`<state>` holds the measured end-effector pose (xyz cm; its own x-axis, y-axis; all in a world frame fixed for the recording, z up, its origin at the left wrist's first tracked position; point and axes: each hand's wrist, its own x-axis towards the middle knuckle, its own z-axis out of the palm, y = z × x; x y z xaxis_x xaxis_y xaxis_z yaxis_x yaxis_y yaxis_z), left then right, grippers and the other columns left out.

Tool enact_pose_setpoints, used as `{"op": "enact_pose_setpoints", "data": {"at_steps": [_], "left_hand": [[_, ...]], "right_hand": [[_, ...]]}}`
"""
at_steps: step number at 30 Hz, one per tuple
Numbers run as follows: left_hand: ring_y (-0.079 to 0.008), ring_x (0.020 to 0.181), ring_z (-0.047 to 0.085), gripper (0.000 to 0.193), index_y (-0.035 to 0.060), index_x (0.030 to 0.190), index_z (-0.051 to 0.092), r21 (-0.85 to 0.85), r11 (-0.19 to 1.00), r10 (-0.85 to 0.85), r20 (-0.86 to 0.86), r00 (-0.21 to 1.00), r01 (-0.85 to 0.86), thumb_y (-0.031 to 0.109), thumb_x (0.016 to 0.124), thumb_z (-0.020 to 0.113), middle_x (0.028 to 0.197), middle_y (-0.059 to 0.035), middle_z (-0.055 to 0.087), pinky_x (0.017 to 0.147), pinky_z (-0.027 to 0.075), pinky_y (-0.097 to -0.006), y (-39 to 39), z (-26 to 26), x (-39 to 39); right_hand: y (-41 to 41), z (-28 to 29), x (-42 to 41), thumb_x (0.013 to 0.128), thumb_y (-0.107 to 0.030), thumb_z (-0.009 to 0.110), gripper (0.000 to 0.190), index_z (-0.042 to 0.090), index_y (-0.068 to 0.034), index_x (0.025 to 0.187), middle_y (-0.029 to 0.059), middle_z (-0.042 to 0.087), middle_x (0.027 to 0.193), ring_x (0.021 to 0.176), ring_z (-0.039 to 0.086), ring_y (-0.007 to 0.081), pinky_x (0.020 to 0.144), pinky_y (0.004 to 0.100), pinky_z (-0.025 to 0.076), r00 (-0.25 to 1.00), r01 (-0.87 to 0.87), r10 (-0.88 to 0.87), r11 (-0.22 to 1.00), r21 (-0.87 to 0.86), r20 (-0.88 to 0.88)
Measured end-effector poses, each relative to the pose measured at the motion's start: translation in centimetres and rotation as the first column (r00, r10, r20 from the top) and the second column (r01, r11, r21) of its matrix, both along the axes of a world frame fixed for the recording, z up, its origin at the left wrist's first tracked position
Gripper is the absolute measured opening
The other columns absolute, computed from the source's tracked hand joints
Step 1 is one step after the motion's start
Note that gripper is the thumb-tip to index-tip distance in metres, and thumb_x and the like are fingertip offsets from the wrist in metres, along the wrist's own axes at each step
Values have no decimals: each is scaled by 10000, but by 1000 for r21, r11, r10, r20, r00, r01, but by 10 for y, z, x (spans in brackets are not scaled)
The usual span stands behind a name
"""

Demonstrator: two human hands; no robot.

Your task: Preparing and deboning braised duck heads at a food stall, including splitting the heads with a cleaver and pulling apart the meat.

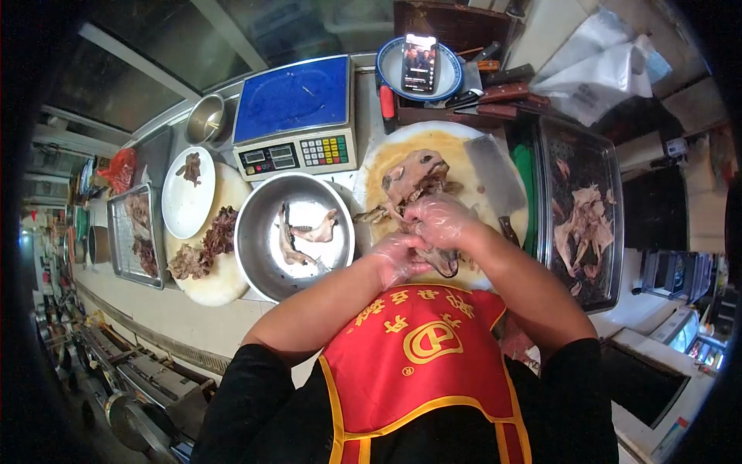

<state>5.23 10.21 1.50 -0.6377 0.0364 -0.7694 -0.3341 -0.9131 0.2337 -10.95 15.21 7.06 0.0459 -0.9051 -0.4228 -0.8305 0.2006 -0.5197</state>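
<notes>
A cooked animal head (414, 174), probably a sheep's or goat's, rests on a round, yellow-stained cutting board (377, 145). Just below it, my right hand (443, 223) in a clear plastic glove has its fingers closed on a piece of the head meat (443, 261). My left hand (403, 261), gloved the same way, grips that meat from the left, close to my red apron. Between the hands, the exact grip is partly hidden. A wide-bladed cleaver (493, 174) lies on the board's right side. Left of the board, a steel basin (246, 232) holds jawbones (295, 235).
A digital scale (295, 116) stands at the back. Behind the board are a bowl with a phone (420, 64) propped in it and several knives (504, 87). A tray (608, 284) of meat sits right; a white plate (188, 214) and meat chunks (220, 232) lie left.
</notes>
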Motion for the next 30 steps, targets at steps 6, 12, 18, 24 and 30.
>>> {"op": "enact_pose_setpoints", "data": {"at_steps": [6, 12, 18, 24, 30], "left_hand": [[-270, 981, 693, 416, 42, 1241, 600, 51, 998, 27, -73, 997, -24, 54, 825, 606, 1161, -113, 688, 819, 578, -403, 0, -10, 4], [-283, 908, 713, 403, 28, 1213, 617, 80, 994, 84, -69, 994, -78, 26, 810, 610, 1120, -126, 703, 781, 588, -381, 1, -4, 4], [-296, 908, 714, 381, -7, 1186, 611, 85, 994, 70, -55, 996, -65, -18, 806, 588, 1100, -144, 701, 819, 598, -396, -3, -19, 6], [-311, 922, 714, 383, -38, 1191, 595, 199, 969, 175, -137, 975, -146, -55, 810, 559, 1114, -165, 695, 844, 600, -433, -12, -18, 5], [-323, 953, 708, 508, 24, 1289, 543, 132, 985, 129, -142, 981, -110, -94, 795, 557, 1121, -156, 680, 838, 606, -460, -14, -27, 5]], "right_hand": [[-10, 10, 1, 839, -220, 645, 237, 729, -114, 1033, 158, 701, 1088, 1035, 660, 368, 890, 467, 513, 995, -89, 91, 994, 60, -38], [-17, 21, 2, 833, -180, 667, 211, 774, -86, 990, 162, 724, 1110, 1064, 682, 343, 928, 430, 530, 984, -144, 153, 985, 94, -95], [-24, 5, 9, 798, -171, 684, 199, 771, -67, 944, 167, 730, 1038, 1001, 694, 350, 866, 443, 547, 949, -165, 205, 970, 178, -240], [-31, 14, 12, 843, -163, 644, 206, 777, -48, 950, 174, 742, 1025, 1005, 712, 333, 888, 422, 557, 946, -9, 56, 989, 146, -320], [-34, 11, 18, 864, -169, 610, 236, 771, -64, 999, 165, 744, 1032, 989, 721, 333, 861, 437, 569, 912, 119, -99, 993, 26, -397]]}}
